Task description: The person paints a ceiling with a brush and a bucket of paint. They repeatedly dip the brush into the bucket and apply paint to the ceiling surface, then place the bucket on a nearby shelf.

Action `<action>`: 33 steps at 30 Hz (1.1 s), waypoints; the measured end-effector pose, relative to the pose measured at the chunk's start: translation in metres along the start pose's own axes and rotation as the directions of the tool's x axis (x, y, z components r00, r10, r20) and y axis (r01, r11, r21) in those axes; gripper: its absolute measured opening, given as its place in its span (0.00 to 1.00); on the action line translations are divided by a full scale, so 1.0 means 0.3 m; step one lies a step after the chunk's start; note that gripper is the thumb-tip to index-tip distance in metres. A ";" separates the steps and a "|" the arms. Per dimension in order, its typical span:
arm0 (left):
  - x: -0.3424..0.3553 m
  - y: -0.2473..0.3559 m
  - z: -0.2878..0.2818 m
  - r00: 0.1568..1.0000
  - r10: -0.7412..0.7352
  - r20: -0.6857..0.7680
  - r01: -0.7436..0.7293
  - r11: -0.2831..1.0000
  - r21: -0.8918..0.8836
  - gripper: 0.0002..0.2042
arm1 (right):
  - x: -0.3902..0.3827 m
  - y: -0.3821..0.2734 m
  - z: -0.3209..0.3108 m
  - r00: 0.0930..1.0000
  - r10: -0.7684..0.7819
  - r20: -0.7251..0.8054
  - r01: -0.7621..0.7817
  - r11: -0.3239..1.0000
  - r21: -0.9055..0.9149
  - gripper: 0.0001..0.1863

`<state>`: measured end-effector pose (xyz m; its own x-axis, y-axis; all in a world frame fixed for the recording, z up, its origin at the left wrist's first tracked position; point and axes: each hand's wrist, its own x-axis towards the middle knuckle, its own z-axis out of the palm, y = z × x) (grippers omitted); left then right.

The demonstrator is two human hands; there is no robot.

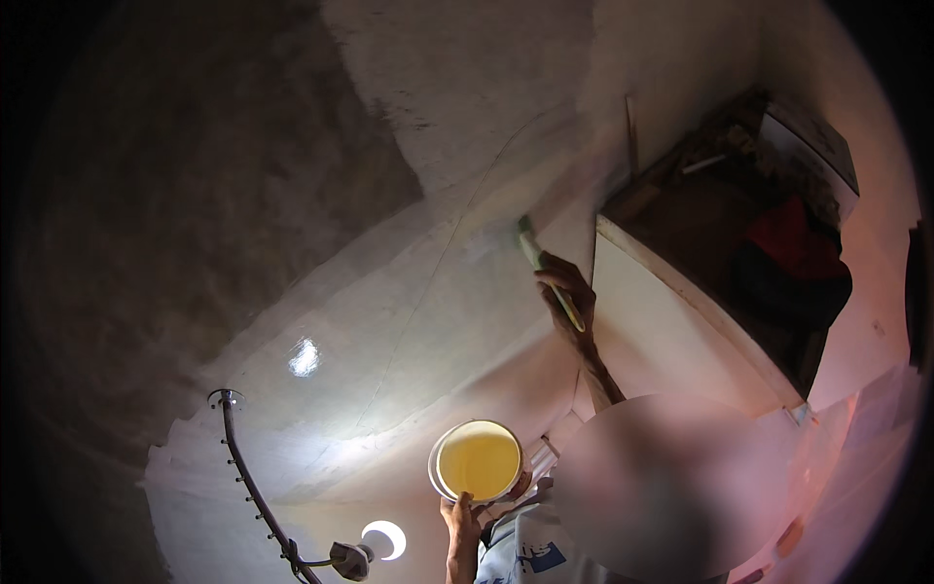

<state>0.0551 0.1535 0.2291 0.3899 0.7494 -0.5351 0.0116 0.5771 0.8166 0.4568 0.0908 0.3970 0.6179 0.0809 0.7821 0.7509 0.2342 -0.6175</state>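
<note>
My right hand [567,297] is closed around the handle of a paintbrush [531,251], its arm reaching up. The brush's darker bristle end is at the pale, cracked painted surface [457,282]; I cannot tell whether it presses on it. Lower down, my left hand [462,521] grips a round white tub [435,469] from below, thumb on the near rim. Yellowish liquid [479,461] shows inside the tub. Dark fingers also show at the tub's right side; whose hand they belong to is unclear. The light grey shirt front lies beside the tub.
At the right, a raised ledge [696,307] holds a box [812,141] and red and black cloth [793,253]. A dark curved rod with small knobs [255,492] stands at lower left, near a lit lamp [384,541]. A large dark patch [214,185] covers the upper left surface.
</note>
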 end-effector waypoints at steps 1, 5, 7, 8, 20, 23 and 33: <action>-0.001 0.000 -0.003 1.000 0.015 0.023 -0.015 1.000 -0.004 0.20 | -0.014 -0.009 -0.003 0.998 0.044 0.052 -0.050 0.991 0.121 0.16; 0.004 -0.008 -0.016 0.997 0.034 0.073 -0.032 0.999 -0.028 0.19 | 0.036 0.010 -0.099 0.931 0.279 0.237 -0.349 0.870 0.348 0.14; 0.004 -0.009 -0.020 0.998 0.025 0.066 -0.023 0.999 -0.033 0.19 | 0.096 0.113 -0.170 0.912 0.370 0.176 -0.410 0.835 0.367 0.12; 0.001 -0.005 -0.015 0.998 0.017 0.060 -0.015 0.999 -0.031 0.19 | 0.123 0.195 -0.215 0.921 0.377 0.098 -0.387 0.851 0.356 0.11; -0.005 0.011 0.009 0.998 0.024 0.050 -0.022 0.999 -0.031 0.20 | 0.327 0.368 -0.336 0.940 -0.011 -0.342 0.019 1.000 0.021 0.06; 0.002 -0.004 0.003 0.998 0.024 0.053 -0.023 1.000 -0.021 0.20 | 0.249 0.316 -0.214 0.958 -0.055 -0.281 0.023 0.993 -0.116 0.14; 0.005 -0.003 0.017 0.996 0.011 0.087 -0.008 1.000 -0.027 0.21 | 0.062 -0.070 -0.039 0.972 0.096 0.212 -0.133 0.977 0.167 0.13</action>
<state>0.0606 0.1525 0.2286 0.4687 0.7245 -0.5055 -0.0162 0.5792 0.8150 0.4552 0.0762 0.4235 0.6235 0.3069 0.7190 0.6126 0.3796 -0.6933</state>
